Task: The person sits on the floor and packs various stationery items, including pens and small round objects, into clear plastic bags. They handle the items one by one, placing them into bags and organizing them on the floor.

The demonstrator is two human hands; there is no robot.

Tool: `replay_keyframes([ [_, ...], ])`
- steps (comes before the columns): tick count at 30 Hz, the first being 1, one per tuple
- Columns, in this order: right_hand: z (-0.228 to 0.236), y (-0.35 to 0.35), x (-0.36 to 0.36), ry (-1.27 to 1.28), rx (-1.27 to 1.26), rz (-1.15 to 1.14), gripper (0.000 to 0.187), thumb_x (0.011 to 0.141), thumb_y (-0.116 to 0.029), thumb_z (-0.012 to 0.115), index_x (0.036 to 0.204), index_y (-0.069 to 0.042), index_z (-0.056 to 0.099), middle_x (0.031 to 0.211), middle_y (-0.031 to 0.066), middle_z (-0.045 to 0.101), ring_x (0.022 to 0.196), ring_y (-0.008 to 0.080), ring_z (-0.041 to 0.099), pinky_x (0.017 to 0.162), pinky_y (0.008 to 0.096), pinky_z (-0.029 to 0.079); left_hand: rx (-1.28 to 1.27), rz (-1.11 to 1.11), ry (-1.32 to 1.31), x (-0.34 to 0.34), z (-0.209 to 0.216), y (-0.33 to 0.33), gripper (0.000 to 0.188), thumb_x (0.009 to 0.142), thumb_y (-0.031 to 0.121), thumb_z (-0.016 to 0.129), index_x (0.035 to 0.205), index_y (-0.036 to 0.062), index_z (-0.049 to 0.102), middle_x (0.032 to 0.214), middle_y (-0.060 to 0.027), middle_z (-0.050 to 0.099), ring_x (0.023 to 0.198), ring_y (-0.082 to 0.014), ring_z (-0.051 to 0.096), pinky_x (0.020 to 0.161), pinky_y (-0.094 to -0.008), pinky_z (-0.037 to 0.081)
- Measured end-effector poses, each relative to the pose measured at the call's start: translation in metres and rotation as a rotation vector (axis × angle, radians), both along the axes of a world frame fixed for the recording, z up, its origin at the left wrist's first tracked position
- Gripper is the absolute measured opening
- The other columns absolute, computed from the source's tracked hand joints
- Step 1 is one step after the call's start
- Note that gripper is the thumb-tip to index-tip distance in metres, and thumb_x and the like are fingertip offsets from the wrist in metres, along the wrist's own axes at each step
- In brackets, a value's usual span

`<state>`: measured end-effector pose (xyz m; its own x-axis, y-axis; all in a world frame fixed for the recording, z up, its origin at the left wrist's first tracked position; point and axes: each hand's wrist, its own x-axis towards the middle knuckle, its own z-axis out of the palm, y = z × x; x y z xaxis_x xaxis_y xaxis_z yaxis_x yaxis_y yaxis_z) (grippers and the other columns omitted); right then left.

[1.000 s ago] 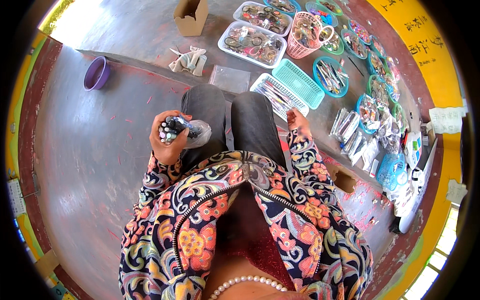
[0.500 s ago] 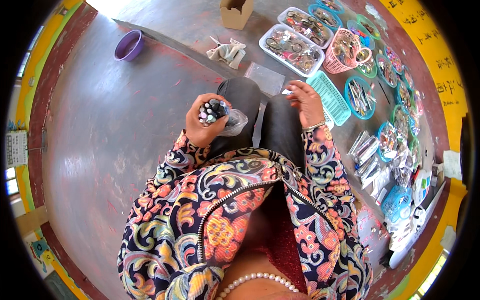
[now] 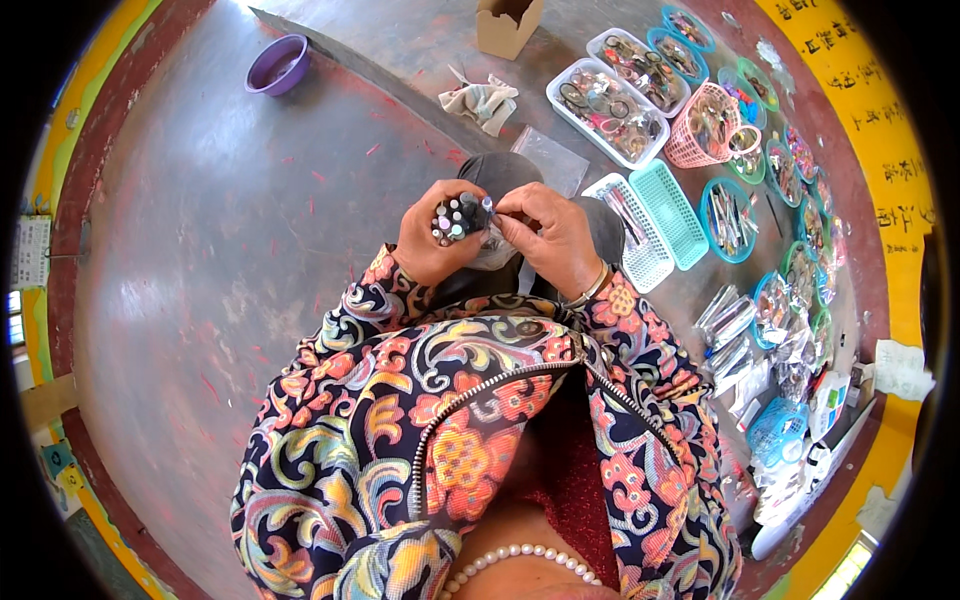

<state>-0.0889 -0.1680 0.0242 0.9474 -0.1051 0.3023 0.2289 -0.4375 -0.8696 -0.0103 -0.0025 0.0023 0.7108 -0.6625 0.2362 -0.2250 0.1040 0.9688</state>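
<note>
My left hand [image 3: 425,240] is wrapped round a bundle of pens [image 3: 458,220] above my lap. Their round ends point up, mostly dark with white, pale green and pinkish tips. My right hand [image 3: 562,240] has come to the bundle's right side, its thumb and forefinger pinching the end of a single pen [image 3: 488,204] there. Below and between the hands hangs a clear plastic bag [image 3: 492,256], partly hidden by the fingers. Right of my knee lies a white basket [image 3: 648,262] with a few slim pens in it, beside a teal basket [image 3: 672,210].
Farther off are a flat clear bag [image 3: 552,160], a crumpled cloth [image 3: 482,103], a cardboard box [image 3: 508,32] and a purple basin [image 3: 278,68]. To the right stand white trays [image 3: 612,112] of small goods, a pink basket [image 3: 700,130], several round blue baskets [image 3: 730,220] and packaged pens [image 3: 728,318].
My right hand has moved left from beside the white basket to the pen bundle and now pinches a pen there. The left hand keeps its hold. The whole view has shifted slightly.
</note>
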Motion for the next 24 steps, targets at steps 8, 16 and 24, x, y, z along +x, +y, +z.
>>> replay_keyframes([
  [8, 0.005, 0.006, -0.005, 0.131, 0.14, 0.007, 0.015, 0.074, -0.003, 0.066, 0.087, -0.002, 0.059, 0.079, 0.0031, 0.056, 0.064, 0.0088, 0.055, 0.056, 0.0221, 0.043, -0.004, -0.006, -0.066, 0.001, 0.001, -0.001, 0.04, 0.066, 0.002, 0.064, 0.104, 0.0038, 0.052, 0.094, -0.0044, 0.056, 0.085, -0.0103, 0.054, 0.076, -0.0244, 0.044],
  [16, 0.01, 0.015, -0.008, 0.107, 0.297, -0.011, 0.018, 0.076, -0.001, 0.064, 0.092, -0.003, 0.057, 0.081, 0.0015, 0.058, 0.068, 0.0066, 0.055, 0.059, 0.021, 0.044, 0.009, -0.013, 0.027, 0.0, 0.0, 0.001, 0.05, 0.066, 0.001, 0.063, 0.113, 0.0047, 0.046, 0.096, -0.005, 0.058, 0.087, -0.0104, 0.055, 0.077, -0.0243, 0.044],
  [24, 0.0, 0.012, -0.007, 0.093, 0.195, 0.004, 0.016, 0.075, -0.003, 0.066, 0.089, -0.003, 0.057, 0.078, 0.0027, 0.059, 0.065, 0.0062, 0.055, 0.056, 0.0211, 0.044, 0.007, -0.082, 0.078, -0.001, 0.005, -0.001, 0.057, 0.066, -0.003, 0.062, 0.118, 0.0048, 0.041, 0.1, -0.0068, 0.057, 0.092, -0.0122, 0.055, 0.081, -0.0257, 0.043],
])
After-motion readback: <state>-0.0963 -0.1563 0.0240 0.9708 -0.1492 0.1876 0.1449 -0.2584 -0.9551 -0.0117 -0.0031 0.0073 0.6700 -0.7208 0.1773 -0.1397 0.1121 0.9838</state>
